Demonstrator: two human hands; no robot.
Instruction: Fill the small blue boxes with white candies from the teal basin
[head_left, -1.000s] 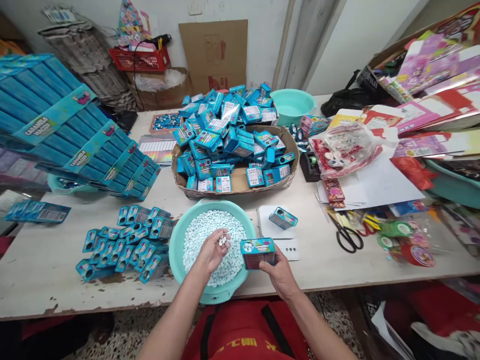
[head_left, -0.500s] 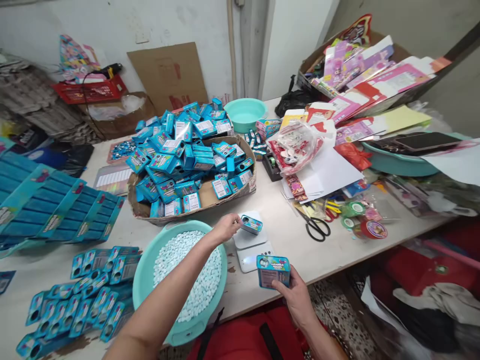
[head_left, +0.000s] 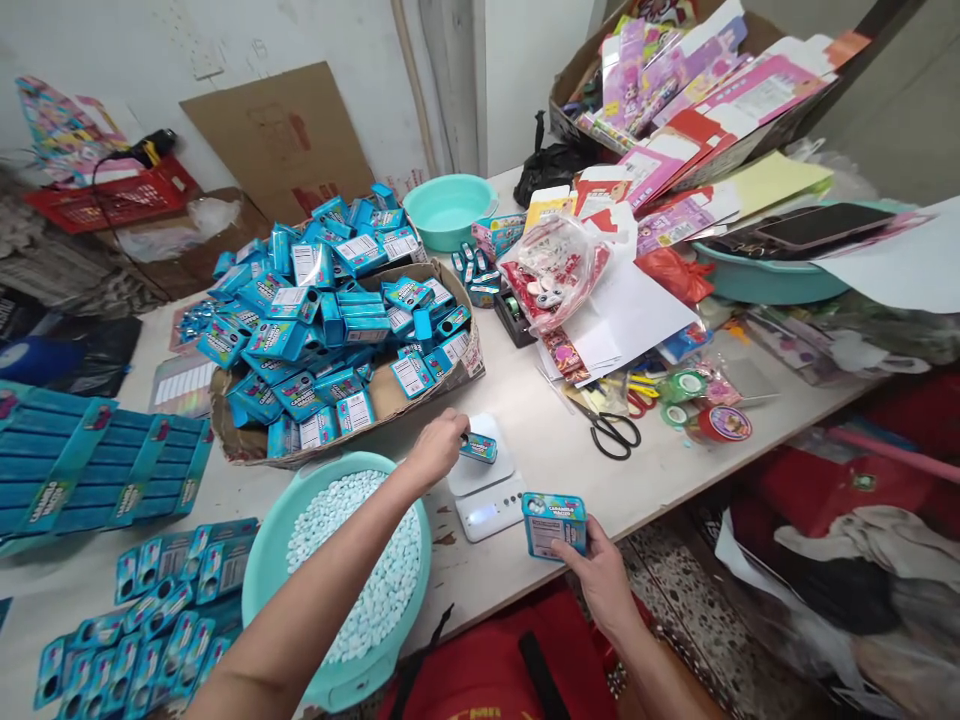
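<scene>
My right hand (head_left: 596,570) grips a blue candy box (head_left: 553,528) by its right end, thumb on the front; the box is upright, and pale pieces show in its round window. Another blue candy box (head_left: 480,447) lies on the white kitchen scale (head_left: 484,490), whose display is lit. My left hand (head_left: 439,448) has its fingers pinched together at that box's left end. Whether they grip the box or a small candy is hidden. Under my left forearm stands a turquoise basin (head_left: 259,570) filled with pale blue candies (head_left: 352,540).
A cardboard carton (head_left: 405,400) heaped with blue boxes stands behind the basin. Rows of blue boxes (head_left: 142,630) lie at the left front, near stacked blue cartons (head_left: 97,460). Black scissors (head_left: 615,437), tape rolls (head_left: 684,385) and papers (head_left: 637,320) lie to the right.
The view has turned, so the table's things sit further left. My right hand with its box has moved slightly away from the scale. My left hand stays at the box on the scale.
</scene>
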